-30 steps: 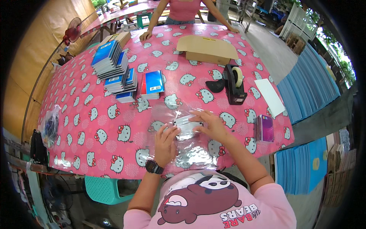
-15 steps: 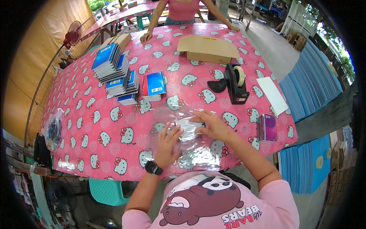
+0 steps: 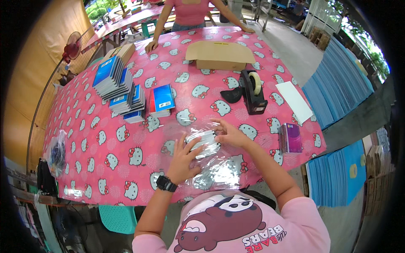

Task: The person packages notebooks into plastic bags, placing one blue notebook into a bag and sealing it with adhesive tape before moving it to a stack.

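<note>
A white bundle with thin dark lines lies wrapped in clear plastic on the table in front of me; its exact kind is hard to make out through the glare. My left hand, a black watch on its wrist, rests on the bundle's left side with fingers spread over the plastic. At the right end of the bundle, my right hand has its fingers bent onto the plastic. The loose plastic spreads toward me, shiny and wrinkled.
Stacked spiral notebooks and a smaller blue pile stand left. Beyond are a tape dispenser and an open cardboard box. A purple notebook pile and white strip lie right. A person leans on the far edge.
My right hand's fingers have drawn in at the bundle's right end, and more of the white bundle shows. My left hand stays spread on it. The whole view has shifted slightly.
</note>
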### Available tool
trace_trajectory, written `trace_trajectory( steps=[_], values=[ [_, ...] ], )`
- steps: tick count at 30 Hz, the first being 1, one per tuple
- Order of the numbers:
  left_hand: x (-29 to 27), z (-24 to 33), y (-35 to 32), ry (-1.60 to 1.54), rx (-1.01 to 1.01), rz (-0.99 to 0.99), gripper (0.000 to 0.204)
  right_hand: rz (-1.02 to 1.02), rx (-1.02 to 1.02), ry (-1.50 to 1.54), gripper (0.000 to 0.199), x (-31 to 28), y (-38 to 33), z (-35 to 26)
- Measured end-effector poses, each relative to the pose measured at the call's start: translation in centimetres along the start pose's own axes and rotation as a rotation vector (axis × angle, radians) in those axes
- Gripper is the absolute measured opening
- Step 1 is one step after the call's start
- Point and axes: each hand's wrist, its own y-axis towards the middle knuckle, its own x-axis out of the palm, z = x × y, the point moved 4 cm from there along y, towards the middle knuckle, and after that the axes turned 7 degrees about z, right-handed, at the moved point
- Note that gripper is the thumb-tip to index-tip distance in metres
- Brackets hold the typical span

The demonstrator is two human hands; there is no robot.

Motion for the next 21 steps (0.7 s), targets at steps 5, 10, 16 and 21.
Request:
trace_trajectory(
  steps=[5, 10, 16, 21],
  values=[
    [0.0, -0.3, -0.5, -0.055, 0.01, 0.041, 0.073, 0.832, -0.218, -0.077, 0.045, -12.1, 0.2, -0.4],
    [0.4, -0.1, 0.4, -0.11, 0.034, 0.038, 0.072, 1.231, 0.001, -0.465, 0.041, -24.6, -0.3, 5.7],
    [-0.3, 0.2, -0.1, 0.027, -0.011, 0.062, 0.066, 1.112, -0.175, -0.25, 0.034, -20.5, -0.6, 4.4],
    [0.7, 0.5, 0.1, 0.032, -0.058, 0.149, 0.061, 1.254, -0.274, -0.169, 0.023, -17.8, -4.9, 6.0]
  ],
)
